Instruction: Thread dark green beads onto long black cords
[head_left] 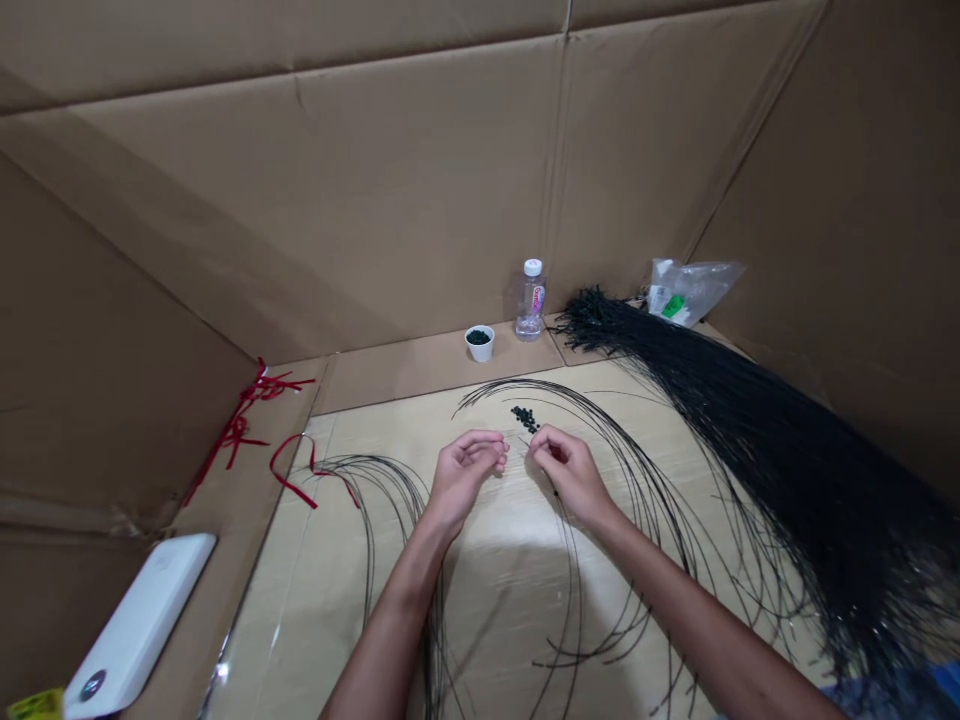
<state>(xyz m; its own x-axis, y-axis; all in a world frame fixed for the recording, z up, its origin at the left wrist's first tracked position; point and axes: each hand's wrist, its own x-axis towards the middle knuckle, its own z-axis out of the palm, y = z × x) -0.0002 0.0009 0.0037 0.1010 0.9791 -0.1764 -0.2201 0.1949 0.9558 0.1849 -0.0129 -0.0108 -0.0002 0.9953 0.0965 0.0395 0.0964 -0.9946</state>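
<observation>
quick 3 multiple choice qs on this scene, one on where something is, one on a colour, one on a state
1. Where is the small pile of black beads?
A) on the pale board, just beyond the hands
B) inside the bottle
C) on the power bank

2. What colour are the ribbons at the left?
A) green
B) blue
C) red

3. How are the left hand and right hand held?
A) flat on the board
B) raised, fingers pinched, close together
C) gripping the bottle

1: A, the beads lie just past the fingertips.
2: C, the strips show red against the cardboard.
3: B, both hands hover facing each other.
</observation>
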